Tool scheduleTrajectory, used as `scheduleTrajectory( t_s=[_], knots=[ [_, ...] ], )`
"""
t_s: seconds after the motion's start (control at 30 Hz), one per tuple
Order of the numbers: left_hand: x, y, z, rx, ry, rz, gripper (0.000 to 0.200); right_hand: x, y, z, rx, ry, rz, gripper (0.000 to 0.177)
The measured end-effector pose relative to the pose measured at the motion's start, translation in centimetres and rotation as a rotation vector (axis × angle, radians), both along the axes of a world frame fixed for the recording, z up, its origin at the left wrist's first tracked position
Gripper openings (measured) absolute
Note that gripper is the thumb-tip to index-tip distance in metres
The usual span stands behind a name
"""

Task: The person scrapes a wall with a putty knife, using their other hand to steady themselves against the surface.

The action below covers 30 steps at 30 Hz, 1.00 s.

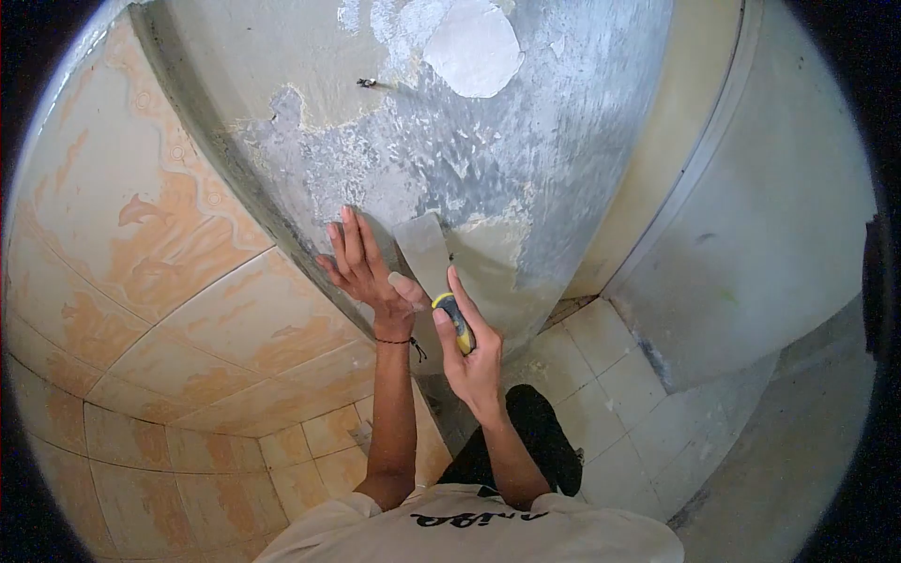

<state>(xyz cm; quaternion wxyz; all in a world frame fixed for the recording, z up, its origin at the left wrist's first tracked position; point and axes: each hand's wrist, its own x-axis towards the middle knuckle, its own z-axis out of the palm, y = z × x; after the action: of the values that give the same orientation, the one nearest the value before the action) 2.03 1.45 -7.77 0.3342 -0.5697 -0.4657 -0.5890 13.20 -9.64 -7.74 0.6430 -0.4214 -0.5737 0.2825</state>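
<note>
A putty knife with a wide metal blade and a black and yellow handle is in my right hand. The fingers wrap round the handle, and the index finger stretches along it toward the blade. The blade lies at the wall, whose paint is scraped off in grey and whitish patches. To the left of the blade, my left hand rests on the wall with its fingers spread. A dark cord bracelet circles the left wrist.
Tiles with an orange pattern cover the wall on the left. A small dark fixing sticks out of the scraped wall, below left of a round white patch. At the right stands a pale door above floor tiles.
</note>
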Motion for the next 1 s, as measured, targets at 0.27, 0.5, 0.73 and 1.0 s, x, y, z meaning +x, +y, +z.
scheduleTrajectory(
  t_s=[0.27,0.5,0.73,1.0],
  knots=[
    [0.2,-0.2,0.0,-0.026,-0.005,0.006,0.071,0.5,0.3,-0.3,-0.032,0.040,0.057,0.048],
    [0.1,-0.2,0.0,-0.041,-0.008,-0.002,0.072,0.5,0.4,-0.5,0.010,0.019,0.034,0.048],
    [0.3,-0.2,0.3,0.015,0.006,0.002,0.071,0.7,0.1,-0.5,-0.031,0.048,0.075,0.049],
    [0.3,-0.1,0.2,0.002,0.008,0.046,0.069,0.8,0.1,-0.7,-0.057,0.097,0.128,0.050]
  ],
)
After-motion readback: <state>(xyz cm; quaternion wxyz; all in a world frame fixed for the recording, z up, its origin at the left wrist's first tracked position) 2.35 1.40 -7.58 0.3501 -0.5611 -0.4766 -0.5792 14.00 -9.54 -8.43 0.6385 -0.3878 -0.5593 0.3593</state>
